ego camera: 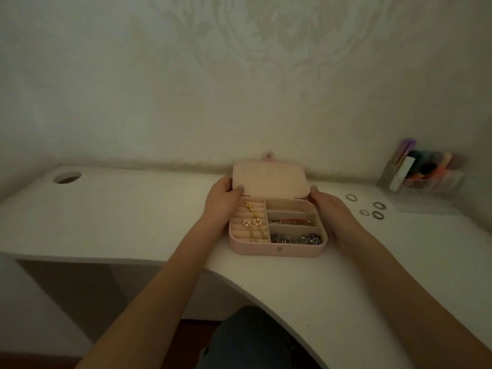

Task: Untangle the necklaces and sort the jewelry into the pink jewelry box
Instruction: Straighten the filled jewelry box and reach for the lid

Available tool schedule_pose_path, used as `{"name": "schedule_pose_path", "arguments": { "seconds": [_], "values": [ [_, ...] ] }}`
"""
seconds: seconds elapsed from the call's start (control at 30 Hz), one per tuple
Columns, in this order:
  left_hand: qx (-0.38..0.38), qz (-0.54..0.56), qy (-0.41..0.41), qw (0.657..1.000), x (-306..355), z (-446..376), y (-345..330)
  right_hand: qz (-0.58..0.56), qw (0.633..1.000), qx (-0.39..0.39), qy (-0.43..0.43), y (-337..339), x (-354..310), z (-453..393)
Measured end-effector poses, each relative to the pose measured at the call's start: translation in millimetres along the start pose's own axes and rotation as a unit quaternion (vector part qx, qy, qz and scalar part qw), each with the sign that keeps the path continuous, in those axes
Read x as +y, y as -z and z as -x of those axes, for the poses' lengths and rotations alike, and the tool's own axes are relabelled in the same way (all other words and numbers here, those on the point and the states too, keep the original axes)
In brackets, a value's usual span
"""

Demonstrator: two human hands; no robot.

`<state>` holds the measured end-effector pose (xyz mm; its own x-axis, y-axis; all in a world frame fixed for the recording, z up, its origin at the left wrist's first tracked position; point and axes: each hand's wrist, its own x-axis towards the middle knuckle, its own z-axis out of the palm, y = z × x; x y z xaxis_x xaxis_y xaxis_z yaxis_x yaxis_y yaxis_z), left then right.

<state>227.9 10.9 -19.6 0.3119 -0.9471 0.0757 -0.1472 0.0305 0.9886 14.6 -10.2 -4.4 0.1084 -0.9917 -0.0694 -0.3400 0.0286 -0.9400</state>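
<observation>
Pink jewelry box (277, 249) long axis left-right, clasp toward viewer, 2 hands, left hand (222, 199) and right hand (328, 206), seemingly gripping lid (269, 179) edges.

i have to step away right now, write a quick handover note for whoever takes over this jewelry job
Left hand: gripping the lid of the pink jewelry box at its left edge.
Right hand: on the right edge of the lid and box.
The lid is only part open.
Done: gold earrings on the ring rolls at left; a red-corded piece in the middle right compartment; silver chains in the front right one.
Left: four rings lie on the desk right of the box. The back right compartment looks empty.
</observation>
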Motion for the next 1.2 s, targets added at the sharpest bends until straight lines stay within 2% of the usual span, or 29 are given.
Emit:
{"name": "schedule_pose_path", "arguments": {
  "seconds": [0.1,0.2,0.27,0.5,0.67,0.83,0.93,1.07,1.2],
  "values": [
    [-0.048,0.218,0.003,0.975,9,12,-2,-0.143,0.989,0.046,0.006,4,6,0],
    [-0.078,0.280,0.011,0.957,8,16,-1,-0.258,0.963,0.022,0.072,11,14,0],
    [-0.074,0.280,0.008,0.957,6,18,2,-0.281,0.953,0.003,0.110,16,18,0],
    [-0.044,0.236,-0.027,0.971,5,31,4,-0.240,0.956,-0.043,0.161,29,22,6],
    [-0.044,0.224,-0.026,0.973,6,39,4,-0.207,0.965,-0.004,0.160,28,24,11],
    [-0.011,0.196,-0.030,0.980,4,34,2,-0.201,0.966,0.013,0.160,23,22,11],
    [0.006,0.131,-0.049,0.990,2,33,-1,-0.142,0.975,0.042,0.168,22,24,5],
    [0.030,-0.022,-0.084,0.996,1,33,-7,0.015,0.978,0.134,0.158,16,28,-3],
    [0.075,-0.107,-0.062,0.990,3,34,-10,0.063,0.975,0.175,0.125,14,29,-3]
  ]
}}
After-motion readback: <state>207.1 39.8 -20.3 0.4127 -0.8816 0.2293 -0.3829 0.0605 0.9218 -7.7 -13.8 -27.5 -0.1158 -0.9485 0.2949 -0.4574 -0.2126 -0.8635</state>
